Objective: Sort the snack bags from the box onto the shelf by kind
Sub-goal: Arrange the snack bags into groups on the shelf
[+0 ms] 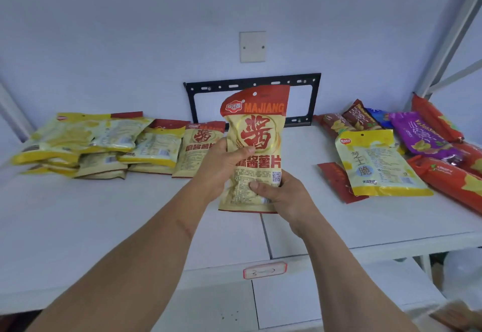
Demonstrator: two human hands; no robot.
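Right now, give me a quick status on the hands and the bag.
Left hand and right hand both grip the MAJIANG bag, upright above the shelf. Matching bag lies left. Nothing in the way.

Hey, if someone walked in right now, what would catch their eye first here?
Probably the red and tan MAJIANG bag, held upright mid-frame by the left hand and right hand. A matching bag lies beside the yellow pile at left; the purple bag stands out at right.
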